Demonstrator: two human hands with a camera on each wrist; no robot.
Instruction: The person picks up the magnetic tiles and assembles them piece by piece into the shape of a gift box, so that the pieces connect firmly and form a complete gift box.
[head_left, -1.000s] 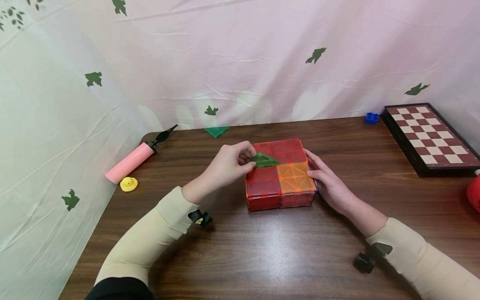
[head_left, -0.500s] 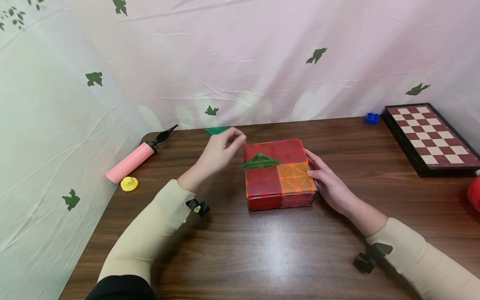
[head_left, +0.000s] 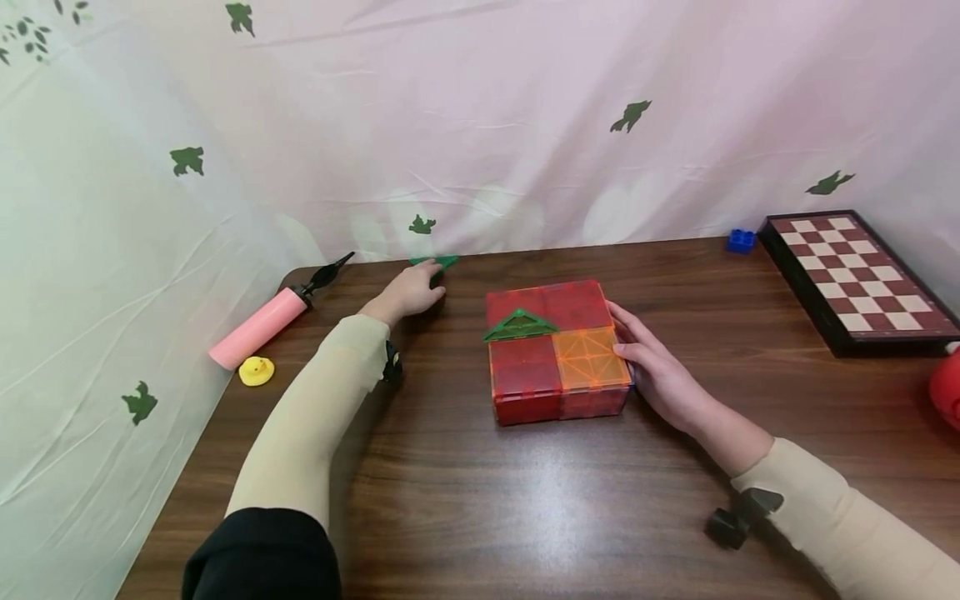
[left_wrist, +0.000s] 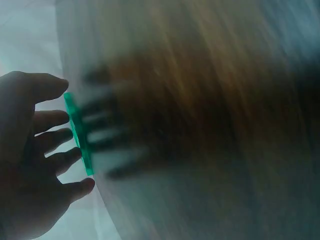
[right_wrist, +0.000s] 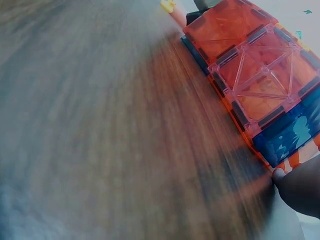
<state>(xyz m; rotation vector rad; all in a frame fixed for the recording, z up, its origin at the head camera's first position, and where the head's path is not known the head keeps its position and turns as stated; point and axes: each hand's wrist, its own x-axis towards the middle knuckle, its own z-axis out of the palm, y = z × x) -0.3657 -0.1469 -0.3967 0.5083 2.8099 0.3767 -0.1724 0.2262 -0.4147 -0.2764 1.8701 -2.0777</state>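
L hand (head_left: 408, 292): left the dark-green triangle (head_left: 520, 325) on the tile box (head_left: 558, 350); now at bench (head_left: 525, 500) rear edge, fingers spread on a 2nd green triangle (left_wrist: 77, 132), not yet gripped.
R hand (head_left: 652, 367): flat vs. box's right side, steadying.

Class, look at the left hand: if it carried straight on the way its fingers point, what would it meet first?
The left hand would meet the green triangle lying flat at the table's far edge; the fingers are already at it. Beyond it hangs the curtain, though depth is unclear.
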